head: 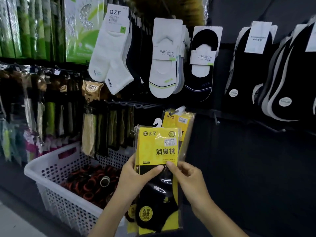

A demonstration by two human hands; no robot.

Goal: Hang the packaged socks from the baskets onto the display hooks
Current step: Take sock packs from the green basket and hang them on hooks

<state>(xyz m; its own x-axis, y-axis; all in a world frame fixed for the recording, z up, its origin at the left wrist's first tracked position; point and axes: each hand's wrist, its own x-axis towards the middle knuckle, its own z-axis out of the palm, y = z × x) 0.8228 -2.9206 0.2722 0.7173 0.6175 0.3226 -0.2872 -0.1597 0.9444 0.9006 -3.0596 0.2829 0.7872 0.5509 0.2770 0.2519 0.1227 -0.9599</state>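
A yellow-and-black packaged sock pack (157, 147) with a white plastic hanger stands upright in front of me, with more packs stacked behind it. My left hand (136, 175) grips the stack from its left side, thumb across the front. My right hand (186, 175) pinches the front pack at its middle from the right. Behind it, another yellow pack (179, 120) hangs on a display hook (136, 106) of the black wall. A white perforated basket (56, 170) sits low on the left, holding dark and orange rolled items.
White and black socks (164, 65) hang on cards above. Bagged socks (89, 130) hang in rows to the left. Bare hooks (216, 119) stick out of the dark panel at right, below black socks (280, 79).
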